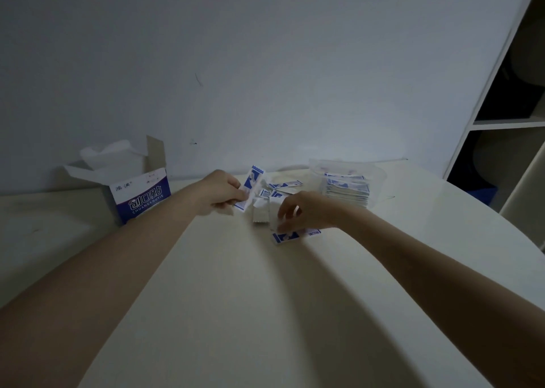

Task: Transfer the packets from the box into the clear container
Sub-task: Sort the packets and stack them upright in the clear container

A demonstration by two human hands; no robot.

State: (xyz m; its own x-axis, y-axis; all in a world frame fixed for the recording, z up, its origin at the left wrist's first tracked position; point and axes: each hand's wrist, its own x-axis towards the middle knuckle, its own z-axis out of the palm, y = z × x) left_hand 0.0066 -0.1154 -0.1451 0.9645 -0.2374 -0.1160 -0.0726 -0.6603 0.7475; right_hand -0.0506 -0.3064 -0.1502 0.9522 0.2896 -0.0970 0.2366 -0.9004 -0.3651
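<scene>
An open blue-and-white box (138, 194) stands at the left of the table with its flaps up. The clear container (346, 171) sits at the back right and holds a stack of blue-and-white packets (347, 191). My left hand (221, 193) grips a few packets (250, 185), tilted upward. My right hand (306, 212) hovers with curled fingers over a loose pile of packets (269, 207) and pinches one packet (290, 236) that lies flat on the table near me. More loose packets (284, 185) lie behind the pile.
The pale table (236, 299) meets a plain wall at the back. A white shelf unit (507, 116) stands at the right, close to the table's curved edge. White paper lining (109, 154) sticks up out of the box.
</scene>
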